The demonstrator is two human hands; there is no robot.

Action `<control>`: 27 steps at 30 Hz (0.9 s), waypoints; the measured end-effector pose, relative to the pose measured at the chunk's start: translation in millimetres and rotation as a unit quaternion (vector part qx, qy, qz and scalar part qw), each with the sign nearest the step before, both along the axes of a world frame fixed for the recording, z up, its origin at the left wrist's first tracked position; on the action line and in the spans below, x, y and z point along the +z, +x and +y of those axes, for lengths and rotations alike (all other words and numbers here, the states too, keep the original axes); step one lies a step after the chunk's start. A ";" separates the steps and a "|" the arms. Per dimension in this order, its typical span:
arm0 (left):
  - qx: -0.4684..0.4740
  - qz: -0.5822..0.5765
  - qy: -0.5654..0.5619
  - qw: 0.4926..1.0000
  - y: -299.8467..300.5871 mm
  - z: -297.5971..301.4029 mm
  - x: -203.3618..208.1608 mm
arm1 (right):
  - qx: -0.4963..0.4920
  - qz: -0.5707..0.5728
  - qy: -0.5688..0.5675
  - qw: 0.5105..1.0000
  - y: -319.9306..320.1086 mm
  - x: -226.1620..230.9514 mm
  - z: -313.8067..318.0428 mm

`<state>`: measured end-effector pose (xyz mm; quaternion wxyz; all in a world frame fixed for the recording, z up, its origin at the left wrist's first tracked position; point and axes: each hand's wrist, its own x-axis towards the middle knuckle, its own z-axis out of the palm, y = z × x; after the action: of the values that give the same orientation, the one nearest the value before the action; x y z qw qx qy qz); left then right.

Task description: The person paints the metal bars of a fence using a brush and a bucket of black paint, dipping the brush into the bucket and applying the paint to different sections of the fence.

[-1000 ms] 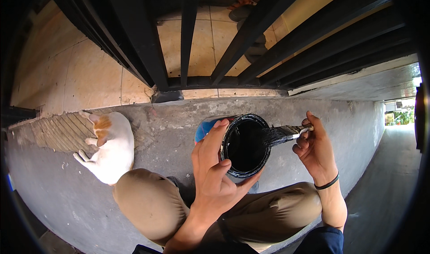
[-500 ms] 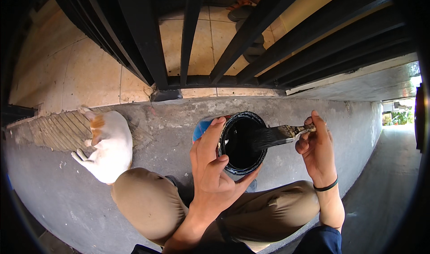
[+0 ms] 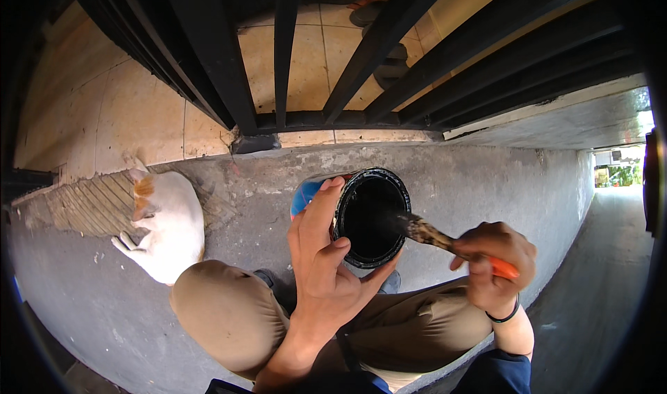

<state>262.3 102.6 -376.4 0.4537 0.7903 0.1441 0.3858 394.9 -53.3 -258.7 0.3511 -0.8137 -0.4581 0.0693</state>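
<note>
My left hand is wrapped around a paint can, which is tilted so that its round mouth shows. Dark paint coats the inside and the rim. My right hand grips a paintbrush by its handle, whose orange end sticks out of the fist. The brush's bristles reach over the can's right rim into the opening, and their tips are lost against the black inside.
A black metal railing runs across the top, with tiled floor and dark footwear behind it. At the left a white and orange cat lies on the concrete. My bent knees flank the can. A low wall stretches right.
My right hand has turned and closed further round the brush handle, showing its orange end. The bristles have gone deeper into the can, while my left hand keeps its hold.
</note>
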 end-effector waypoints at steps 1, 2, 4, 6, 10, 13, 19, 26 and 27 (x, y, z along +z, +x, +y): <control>0.010 -0.018 -0.036 0.999 0.3 -3.0 -2.9 | -0.001 0.023 0.014 1.000 -1.2 3.0 0.2; 0.013 -0.028 -0.054 0.998 1.1 -4.6 -4.5 | -0.003 0.045 0.027 0.999 -2.3 5.2 -0.2; 0.017 -0.044 -0.062 0.997 2.5 -5.9 -7.4 | 0.013 0.029 0.023 0.999 -1.6 3.0 0.5; 0.018 -0.050 -0.049 0.997 3.1 -6.2 -8.3 | 0.002 0.039 0.043 0.998 -2.0 3.2 -2.2; 0.006 -0.036 -0.036 0.999 3.5 -2.9 -6.2 | 0.025 0.022 0.011 0.999 1.3 0.4 -2.4; -0.015 -0.006 -0.002 1.000 2.4 -1.4 -2.0 | -0.039 0.082 -0.029 0.995 0.8 0.9 -2.3; -0.011 0.013 0.003 1.000 4.1 -2.9 -3.9 | -0.180 0.302 0.049 0.935 19.7 -14.7 -9.3; -0.027 0.035 0.013 0.999 -1.2 0.7 -1.1 | -0.378 0.312 0.207 0.847 78.1 -25.2 -53.0; -0.029 0.033 0.015 0.999 -1.9 1.2 -0.9 | -0.397 0.236 0.191 0.866 82.6 -27.5 -53.5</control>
<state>260.4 103.9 -377.2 0.4476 0.8131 0.1302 0.3486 477.5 -106.7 -286.2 0.5954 -0.8030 -0.0039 0.0250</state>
